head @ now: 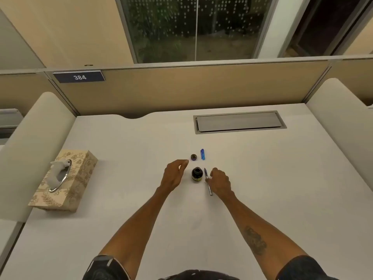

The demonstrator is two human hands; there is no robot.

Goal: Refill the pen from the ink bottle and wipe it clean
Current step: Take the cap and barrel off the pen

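A small dark ink bottle (197, 174) stands uncapped in the middle of the white desk (262, 188). Its round cap (193, 157) lies just behind it, with a blue pen cap (202, 154) to the right of that. My right hand (220, 182) holds the pen (208, 182) right of the bottle, nib pointing away from me, level with the bottle's mouth. My left hand (175, 174) hovers left of the bottle, fingers loosely apart and holding nothing.
A patterned tissue box (64, 180) with a tissue sticking out sits at the desk's left side. A grey cable hatch (239, 122) is set into the desk at the back right. Padded dividers flank both sides.
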